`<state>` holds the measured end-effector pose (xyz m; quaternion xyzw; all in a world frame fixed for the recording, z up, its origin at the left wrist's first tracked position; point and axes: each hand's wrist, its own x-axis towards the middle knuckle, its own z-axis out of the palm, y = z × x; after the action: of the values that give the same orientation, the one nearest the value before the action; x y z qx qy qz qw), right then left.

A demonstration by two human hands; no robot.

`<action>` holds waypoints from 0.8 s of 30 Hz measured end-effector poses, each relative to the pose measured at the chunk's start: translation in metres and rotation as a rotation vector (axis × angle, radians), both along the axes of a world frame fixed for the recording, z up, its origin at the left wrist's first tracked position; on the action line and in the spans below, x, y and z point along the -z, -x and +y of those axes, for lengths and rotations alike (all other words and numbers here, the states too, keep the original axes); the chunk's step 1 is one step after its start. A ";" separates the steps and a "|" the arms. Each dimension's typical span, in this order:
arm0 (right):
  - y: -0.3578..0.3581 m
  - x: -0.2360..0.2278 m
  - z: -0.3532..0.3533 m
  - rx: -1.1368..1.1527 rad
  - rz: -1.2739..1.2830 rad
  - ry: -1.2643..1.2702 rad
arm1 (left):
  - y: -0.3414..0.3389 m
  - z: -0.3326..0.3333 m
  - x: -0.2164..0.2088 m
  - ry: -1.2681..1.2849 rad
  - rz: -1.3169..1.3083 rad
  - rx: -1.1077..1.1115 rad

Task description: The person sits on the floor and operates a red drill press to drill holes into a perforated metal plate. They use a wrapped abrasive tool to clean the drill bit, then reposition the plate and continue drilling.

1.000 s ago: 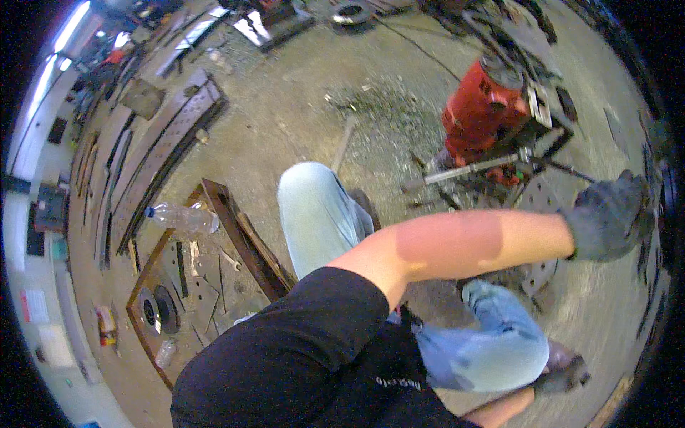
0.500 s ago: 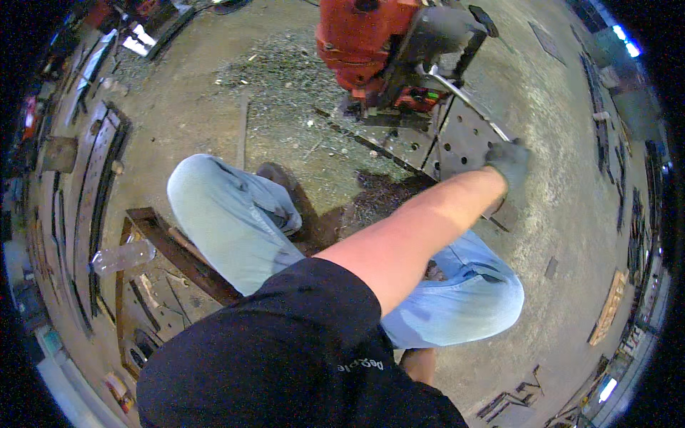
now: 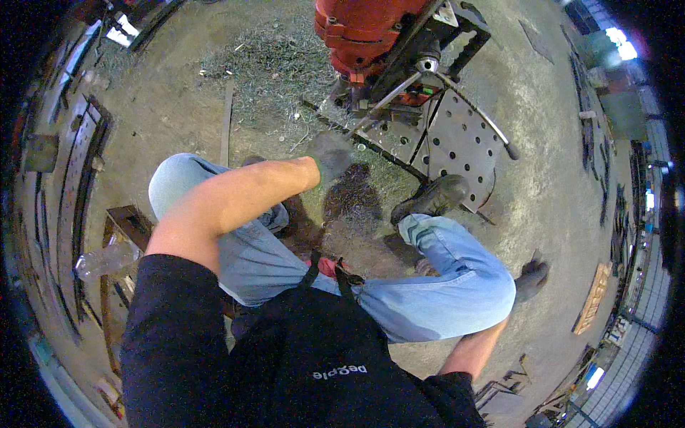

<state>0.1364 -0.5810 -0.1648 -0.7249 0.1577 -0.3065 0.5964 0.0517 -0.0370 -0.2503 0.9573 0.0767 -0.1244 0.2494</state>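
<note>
My left hand (image 3: 332, 156), in a grey glove, is closed on the end of a metal lever (image 3: 386, 102). That lever slants down from the hub (image 3: 427, 65) of a red drilling machine (image 3: 371, 32) with a black frame. A second lever (image 3: 479, 115) with a dark knob reaches down to the right from the same hub, with no hand on it. The machine stands over steel plates (image 3: 464, 146) with rows of round holes. Beyond my right knee, my right hand (image 3: 531, 279), in a dark glove, hangs with its fingers somewhat apart and nothing visible in it.
Metal shavings (image 3: 267, 68) litter the floor left of the machine. My shoe (image 3: 437, 198) rests beside the plates' near edge. A plastic bottle (image 3: 107, 261) lies on a rusty steel frame (image 3: 130, 225) at my left. Steel bars (image 3: 75, 175) line the left side.
My left hand has moved from the lever at the right, across to the lever on the left. The levers have turned about the hub. My right hand has come into view.
</note>
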 end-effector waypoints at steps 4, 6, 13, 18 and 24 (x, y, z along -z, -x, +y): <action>-0.072 -0.098 0.113 -0.526 0.069 0.644 | 0.006 0.015 0.035 -0.191 -0.087 0.150; -0.072 -0.128 0.180 -0.674 0.104 1.034 | 0.006 0.007 0.007 -0.134 -0.091 0.123; -0.111 -0.075 0.301 -0.948 0.399 1.410 | 0.003 0.021 -0.019 -0.136 0.116 0.377; -0.152 -0.049 0.292 -0.895 0.319 1.422 | -0.009 0.079 -0.110 0.039 0.353 0.412; -0.168 -0.045 0.268 -0.946 0.514 1.281 | 0.013 0.216 -0.135 -0.003 0.165 0.125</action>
<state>0.3042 -0.3128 -0.1197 -0.9607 -0.2367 0.1205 0.0801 0.0389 0.1788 -0.1150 0.9470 0.0374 -0.2181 0.2327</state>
